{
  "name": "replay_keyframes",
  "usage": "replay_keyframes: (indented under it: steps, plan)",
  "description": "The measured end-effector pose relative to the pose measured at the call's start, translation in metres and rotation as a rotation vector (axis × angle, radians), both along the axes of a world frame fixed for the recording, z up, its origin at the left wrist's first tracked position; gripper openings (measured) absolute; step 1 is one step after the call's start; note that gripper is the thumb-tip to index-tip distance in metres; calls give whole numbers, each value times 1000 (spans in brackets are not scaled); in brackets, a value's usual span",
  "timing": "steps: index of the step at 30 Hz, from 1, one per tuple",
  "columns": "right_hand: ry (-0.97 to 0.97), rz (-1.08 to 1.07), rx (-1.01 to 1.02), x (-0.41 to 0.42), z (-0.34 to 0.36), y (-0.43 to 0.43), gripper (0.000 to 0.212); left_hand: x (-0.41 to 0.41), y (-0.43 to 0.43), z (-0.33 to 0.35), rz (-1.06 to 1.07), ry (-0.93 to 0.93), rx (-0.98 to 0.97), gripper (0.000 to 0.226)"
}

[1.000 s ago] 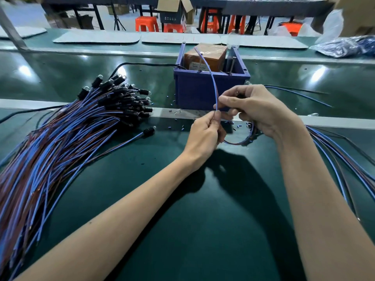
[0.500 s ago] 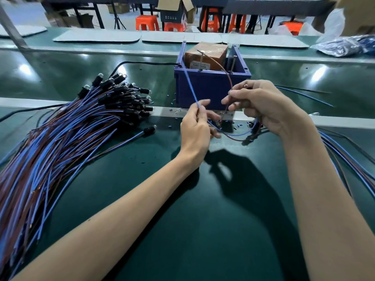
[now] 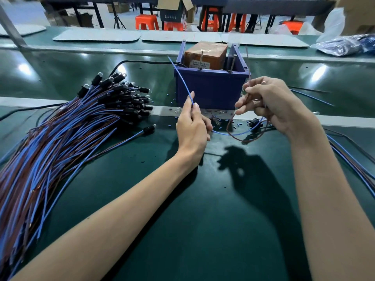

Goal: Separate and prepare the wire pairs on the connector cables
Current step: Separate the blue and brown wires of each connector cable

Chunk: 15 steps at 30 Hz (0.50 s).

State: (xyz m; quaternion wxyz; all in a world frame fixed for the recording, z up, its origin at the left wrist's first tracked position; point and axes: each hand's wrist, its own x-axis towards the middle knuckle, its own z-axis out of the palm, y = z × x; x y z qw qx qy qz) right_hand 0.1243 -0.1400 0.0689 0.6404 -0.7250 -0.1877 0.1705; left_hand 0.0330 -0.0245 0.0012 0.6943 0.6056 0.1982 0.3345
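My left hand (image 3: 191, 128) pinches a thin blue wire (image 3: 180, 78) whose free end points up and left in front of the blue bin. My right hand (image 3: 272, 104) pinches the matching brown wire (image 3: 231, 126), which loops down below the hand and also rises above the fingers. Both wires run to one black connector (image 3: 254, 122) lying on the green mat under my right hand. The two wires are spread well apart.
A big pile of blue and brown connector cables (image 3: 71, 130) fans across the left of the green mat (image 3: 203, 220). A blue bin (image 3: 211, 88) with a brown box stands behind my hands. More cables (image 3: 353, 165) lie at the right. Small blue insulation bits litter the mat.
The paired wires have been pulled apart: my left hand carried the blue wire leftward, my right hand kept the brown one and drew it right. The gap between my hands has widened.
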Motion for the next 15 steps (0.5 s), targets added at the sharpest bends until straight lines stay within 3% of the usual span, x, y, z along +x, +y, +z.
replay_keyframes:
  steps: [5, 15]
  plan:
    - [38, 9, -136, 4, -6, -4, 18, 2, 2, -3, 3, 36, 39, 47]
    - [-24, 140, -273, 1, -8, -1, 14, 4, 2, -7, -50, 89, 69, 39]
